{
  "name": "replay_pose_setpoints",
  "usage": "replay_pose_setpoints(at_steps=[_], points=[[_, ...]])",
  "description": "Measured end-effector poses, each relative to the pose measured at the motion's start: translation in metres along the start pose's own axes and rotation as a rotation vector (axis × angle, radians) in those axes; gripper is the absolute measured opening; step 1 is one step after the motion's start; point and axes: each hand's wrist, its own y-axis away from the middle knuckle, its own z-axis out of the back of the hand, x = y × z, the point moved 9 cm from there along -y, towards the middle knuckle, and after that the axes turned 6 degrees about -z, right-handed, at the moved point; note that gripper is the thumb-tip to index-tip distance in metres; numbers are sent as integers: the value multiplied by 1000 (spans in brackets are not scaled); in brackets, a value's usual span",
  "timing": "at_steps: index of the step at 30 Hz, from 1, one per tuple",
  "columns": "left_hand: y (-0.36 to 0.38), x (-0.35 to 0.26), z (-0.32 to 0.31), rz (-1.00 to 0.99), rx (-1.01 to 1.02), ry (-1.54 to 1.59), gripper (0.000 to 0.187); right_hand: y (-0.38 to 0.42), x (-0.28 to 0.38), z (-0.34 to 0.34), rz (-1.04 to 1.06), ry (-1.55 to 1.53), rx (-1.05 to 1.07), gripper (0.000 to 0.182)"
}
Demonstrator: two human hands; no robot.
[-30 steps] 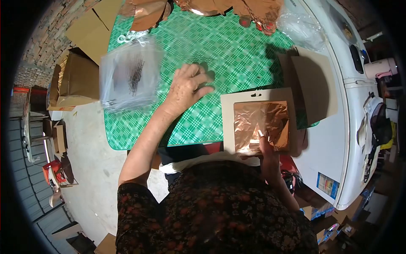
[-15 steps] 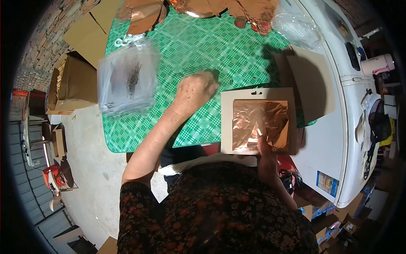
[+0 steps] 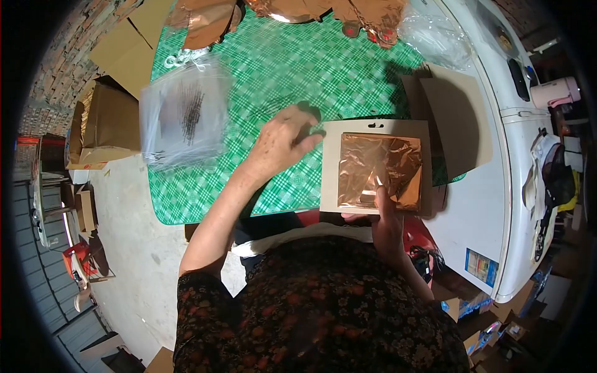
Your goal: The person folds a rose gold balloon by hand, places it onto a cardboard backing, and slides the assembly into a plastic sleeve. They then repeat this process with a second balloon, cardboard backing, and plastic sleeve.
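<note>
My right hand grips the near edge of a beige card, thumb on top and fingers underneath. A square packet of copper-coloured foil lies on the card, wrinkled and shiny, below the hanging slot. Just left of the card, my left hand hovers over the green checked tablecloth, thumb and curled forefinger apart. Nothing shows between them; some fingertips are lost in shadow. Further left lies a stack of clear plastic sleeves.
Copper foil pieces lie along the far edge, with clear plastic at far right. Beige cards stand right of the held card, beside a white appliance. An open cardboard box is left of the table.
The card with the foil has moved slightly up and away from my body with my right hand. My left hand has opened from a closed shape, its thumb now apart and near the card's left edge.
</note>
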Motion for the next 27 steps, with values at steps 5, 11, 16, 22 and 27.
replay_pose_setpoints(at_steps=[5, 11, 16, 22, 27], points=[[12, -3, 4, -171, -106, -79, 30, -8, -3, -12, -116, -377, 115, 48], [13, -2, -4, -135, -120, -257, 28, -15, 0, -7, -192, -482, 45, 50], [11, -3, -1, -94, -64, -216, 35, -19, -9, -9, -197, -545, 89, 53], [10, -5, 3, -118, -102, -145, 44, -31, -13, -19, -265, -730, 237, 61], [9, 0, -2, -130, -145, -166, 35, -33, 0, -23, -234, -666, 235, 61]])
